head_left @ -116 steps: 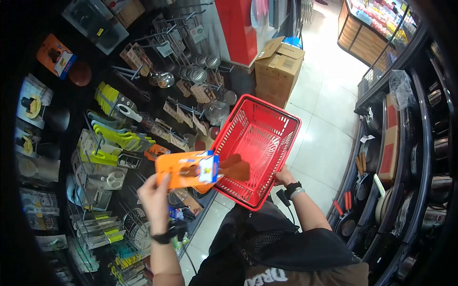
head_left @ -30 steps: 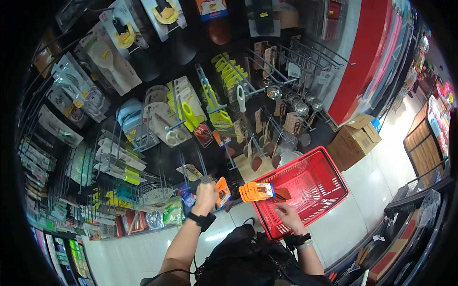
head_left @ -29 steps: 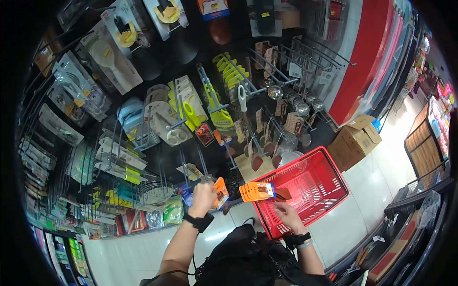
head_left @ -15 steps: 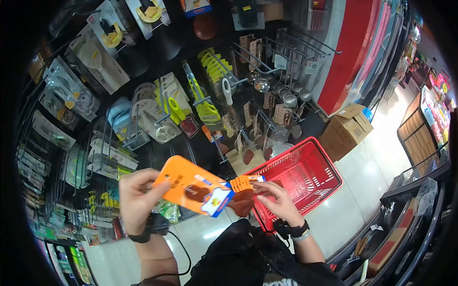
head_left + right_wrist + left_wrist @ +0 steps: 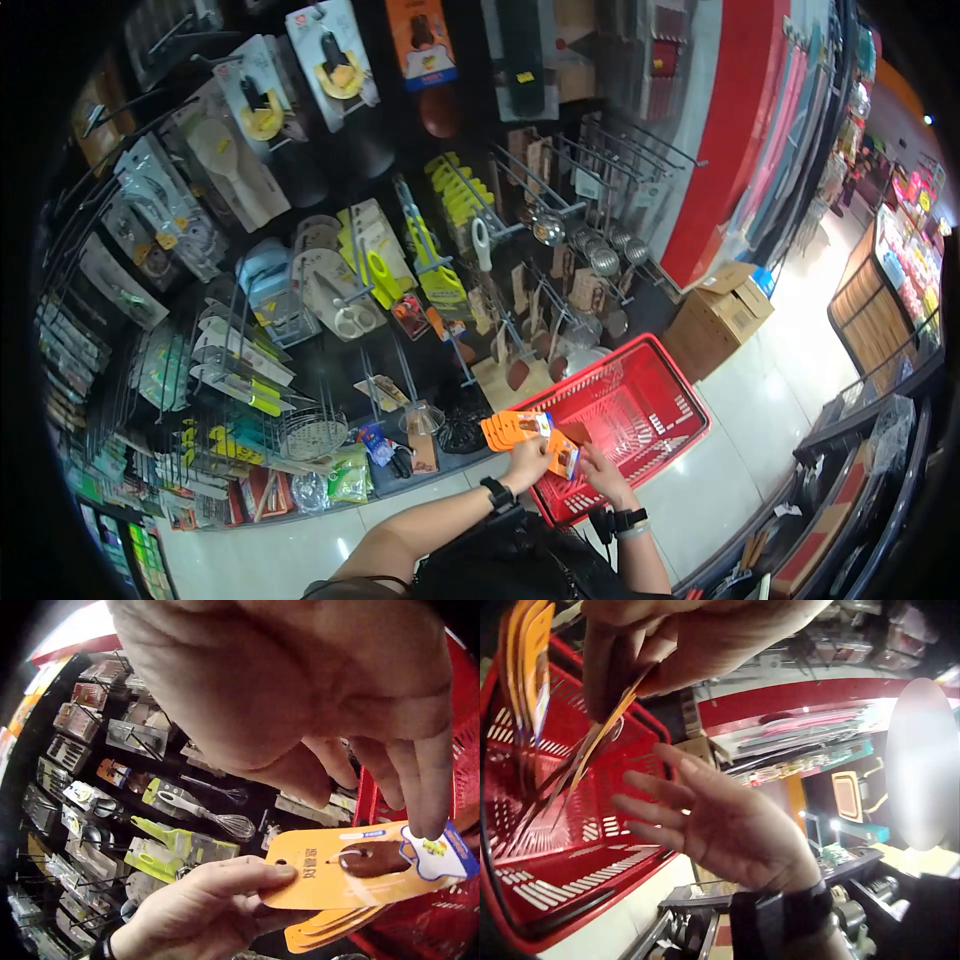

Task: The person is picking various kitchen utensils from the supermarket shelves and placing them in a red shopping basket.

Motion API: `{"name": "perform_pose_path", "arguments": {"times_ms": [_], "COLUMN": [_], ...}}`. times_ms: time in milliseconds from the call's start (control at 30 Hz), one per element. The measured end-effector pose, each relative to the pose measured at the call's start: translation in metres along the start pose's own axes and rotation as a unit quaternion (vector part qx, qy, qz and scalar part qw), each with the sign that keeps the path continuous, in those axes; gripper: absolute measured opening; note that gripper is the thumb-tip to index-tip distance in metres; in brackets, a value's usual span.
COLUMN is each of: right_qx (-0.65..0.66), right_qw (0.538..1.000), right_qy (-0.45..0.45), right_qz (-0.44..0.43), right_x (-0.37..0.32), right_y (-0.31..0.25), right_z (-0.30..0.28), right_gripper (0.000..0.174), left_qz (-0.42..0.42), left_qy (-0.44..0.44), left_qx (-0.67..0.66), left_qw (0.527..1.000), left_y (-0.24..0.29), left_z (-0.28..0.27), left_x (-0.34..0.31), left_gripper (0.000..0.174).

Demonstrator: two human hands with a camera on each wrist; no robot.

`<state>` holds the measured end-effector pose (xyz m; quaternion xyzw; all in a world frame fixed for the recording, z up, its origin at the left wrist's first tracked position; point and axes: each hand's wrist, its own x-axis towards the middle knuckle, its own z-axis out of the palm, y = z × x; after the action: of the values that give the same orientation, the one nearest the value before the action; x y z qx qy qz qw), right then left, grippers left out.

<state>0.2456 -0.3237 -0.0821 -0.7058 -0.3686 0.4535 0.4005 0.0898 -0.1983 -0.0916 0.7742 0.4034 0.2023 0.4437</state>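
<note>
1. The left hand point(image 5: 528, 464) pinches a flat, rounded-corner orange card with a blue-and-white printed end point(image 5: 319, 881); in the right wrist view its thumb lies on the card's face near the punched hole.
2. The right hand point(image 5: 605, 478) grasps nothing: its fingers are extended and spread in the left wrist view. In the right wrist view they overlap the printed end; whether they touch it I cannot tell.
3. That held card sits at lower centre of the head frame, by the near left side of a red plastic basket with slotted walls point(image 5: 630, 425). A brown piece shows in the middle of its face in the right wrist view.
4. A fanned stack of similar orange cards point(image 5: 508, 428) lies at the basket's left rim, just up and left of the held card; brown pieces run from it into the basket in the left wrist view.
5. A black strap point(image 5: 495, 494) circles the left wrist, and a black band point(image 5: 630, 520) the right.
6. Lime-green-handled kitchen tools point(image 5: 432, 265) hang on a dark display wall at centre of the head frame.
7. Right of centre stands an open-flapped brown cardboard box point(image 5: 715, 320) on pale floor tiles point(image 5: 775, 400), with a tall red panel point(image 5: 725, 150) at upper right.
</note>
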Motion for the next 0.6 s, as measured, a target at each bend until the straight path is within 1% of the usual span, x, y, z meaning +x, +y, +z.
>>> {"name": "perform_pose_path", "arguments": {"times_ms": [33,67,100,133,167,200,267,300,333,400,433,467,533,567,600], "right_qx": [-0.017,0.018,0.009,0.0,0.026,0.042,-0.065,-0.013,-0.075,-0.038,-0.052,-0.076,-0.096,-0.106,-0.094], "right_qw": [0.999,0.999,0.998,0.997,0.994,0.991,0.995,0.991,0.99,0.983,0.978,0.964,0.95,0.955,0.954], "right_qy": [-0.009,-0.036,-0.059,-0.082,-0.101,-0.118,-0.073,-0.131,-0.119,-0.178,-0.202,-0.237,-0.273,-0.276,-0.281], "right_qz": [-0.036,0.012,0.0,-0.011,0.012,0.05,0.01,0.022,-0.005,0.024,0.031,0.088,0.116,0.028,0.036], "right_x": [0.008,0.018,0.033,0.04,0.039,0.028,0.037,0.022,0.035,0.059,0.061,0.063,0.039,0.057,0.056], "right_y": [0.021,0.043,0.075,0.071,0.07,0.04,0.052,0.005,0.03,0.07,0.065,0.06,0.0,0.043,0.04], "right_z": [0.006,0.015,0.026,0.032,0.036,0.037,0.054,0.05,0.062,0.081,0.085,0.085,0.08,0.091,0.095], "right_gripper": [0.055,0.055,0.054,0.053,0.054,0.059,0.058,0.058,0.059,0.059,0.062,0.065,0.067,0.066,0.065], "left_qz": [0.018,0.02,-0.003,-0.025,-0.047,-0.047,-0.145,-0.127,-0.129,-0.254,-0.249,-0.251,-0.285,-0.29,-0.29], "left_qy": [0.009,0.025,0.028,0.031,0.05,0.06,0.01,0.016,0.03,-0.101,-0.124,-0.11,-0.132,-0.127,-0.118], "left_qx": [0.007,0.009,0.013,0.016,0.025,0.024,0.103,0.13,0.128,0.066,0.074,0.071,0.019,-0.007,-0.009], "left_qw": [1.0,0.999,1.0,0.999,0.997,0.997,0.984,0.983,0.983,0.96,0.958,0.959,0.949,0.949,0.95], "left_y": [-0.006,-0.031,-0.021,-0.012,-0.021,-0.022,-0.025,-0.04,-0.034,-0.02,-0.014,-0.016,-0.024,-0.03,-0.034], "left_z": [0.006,0.02,0.015,0.009,0.012,0.009,-0.001,0.001,-0.008,-0.027,-0.036,-0.042,-0.046,-0.048,-0.049], "left_x": [-0.003,-0.005,-0.01,-0.016,-0.017,-0.017,-0.018,-0.018,-0.017,-0.025,-0.03,-0.032,-0.044,-0.049,-0.053], "left_gripper": [0.013,0.012,0.012,0.011,0.014,0.014,0.018,0.023,0.023,0.026,0.029,0.029,0.028,0.032,0.032]}}
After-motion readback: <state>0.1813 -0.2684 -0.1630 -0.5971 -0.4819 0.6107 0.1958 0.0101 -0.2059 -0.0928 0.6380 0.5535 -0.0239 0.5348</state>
